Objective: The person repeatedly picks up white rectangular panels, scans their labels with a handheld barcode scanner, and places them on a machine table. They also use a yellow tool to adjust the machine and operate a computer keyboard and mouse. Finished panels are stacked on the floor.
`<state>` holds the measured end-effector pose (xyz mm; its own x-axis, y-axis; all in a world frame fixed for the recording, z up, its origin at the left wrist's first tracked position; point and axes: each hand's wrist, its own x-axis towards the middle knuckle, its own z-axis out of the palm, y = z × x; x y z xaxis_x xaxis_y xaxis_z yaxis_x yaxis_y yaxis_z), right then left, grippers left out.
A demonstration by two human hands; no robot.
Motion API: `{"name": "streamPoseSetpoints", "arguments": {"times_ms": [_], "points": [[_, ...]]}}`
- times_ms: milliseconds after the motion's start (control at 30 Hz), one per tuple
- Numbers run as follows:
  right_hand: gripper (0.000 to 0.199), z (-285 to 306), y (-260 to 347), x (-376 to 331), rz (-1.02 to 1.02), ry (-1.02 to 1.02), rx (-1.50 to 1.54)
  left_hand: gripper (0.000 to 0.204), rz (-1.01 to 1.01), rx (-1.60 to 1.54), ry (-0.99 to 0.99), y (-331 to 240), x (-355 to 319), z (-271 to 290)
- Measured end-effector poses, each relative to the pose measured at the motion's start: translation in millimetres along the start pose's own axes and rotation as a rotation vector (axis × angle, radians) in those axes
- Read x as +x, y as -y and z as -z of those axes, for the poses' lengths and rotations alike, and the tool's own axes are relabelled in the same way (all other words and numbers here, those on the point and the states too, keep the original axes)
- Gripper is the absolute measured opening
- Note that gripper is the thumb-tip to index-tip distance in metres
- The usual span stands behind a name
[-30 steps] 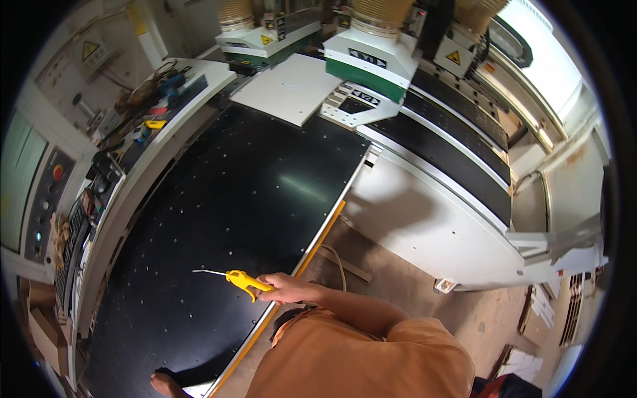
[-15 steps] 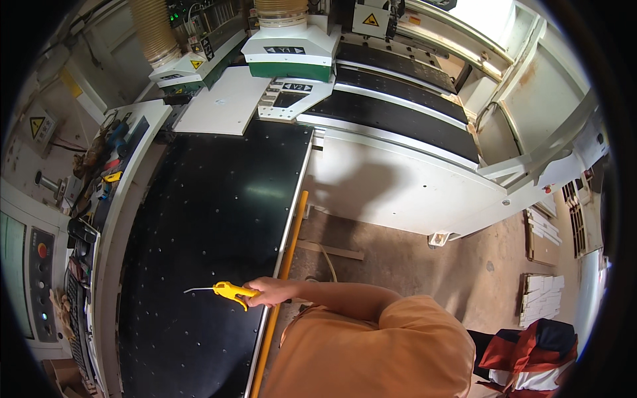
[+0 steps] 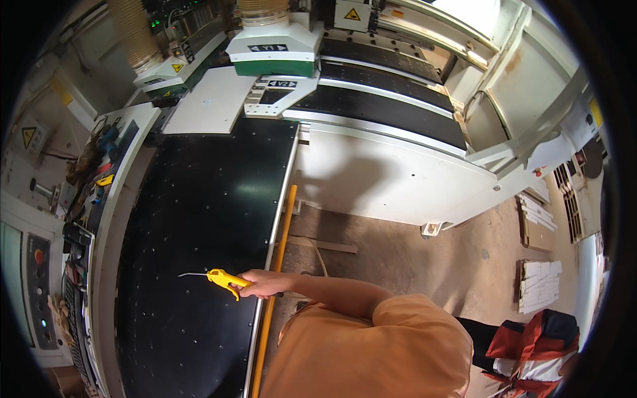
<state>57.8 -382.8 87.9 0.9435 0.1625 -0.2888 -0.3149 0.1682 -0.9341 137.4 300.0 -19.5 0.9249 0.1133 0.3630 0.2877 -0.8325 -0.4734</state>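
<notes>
My right hand is closed around the handle of a yellow air blow gun with a thin, bent metal nozzle. The nozzle points left, over a long black machine bed dotted with small studs. A hose runs back from the gun past my wrist. My bare right arm reaches across from an orange sleeve, over the bed's right edge and a yellow-orange bar beside it. My left hand does not show.
A white panel lies at the bed's far end, by a white-and-green machine head. Along the left stand a tool-strewn ledge and a control panel. Red, navy and white clothing shows at lower right. Stacked boards lie on the floor.
The view has shifted, so the surroundings sit a little farther left and up. My right hand with the air blow gun has moved slightly away from me along the bed.
</notes>
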Motion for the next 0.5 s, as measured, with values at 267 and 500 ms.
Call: {"name": "streamPoseSetpoints", "arguments": {"times_ms": [267,500], "points": [[0.035,2,-8,5,0.047,-0.004,0.039,0.024,0.077,-0.114,0.034,-13,5,1],[0.024,0,-4,4,0.009,-0.028,0.03,0.024,0.144,-0.174,0.059,-2,-3,6]]}}
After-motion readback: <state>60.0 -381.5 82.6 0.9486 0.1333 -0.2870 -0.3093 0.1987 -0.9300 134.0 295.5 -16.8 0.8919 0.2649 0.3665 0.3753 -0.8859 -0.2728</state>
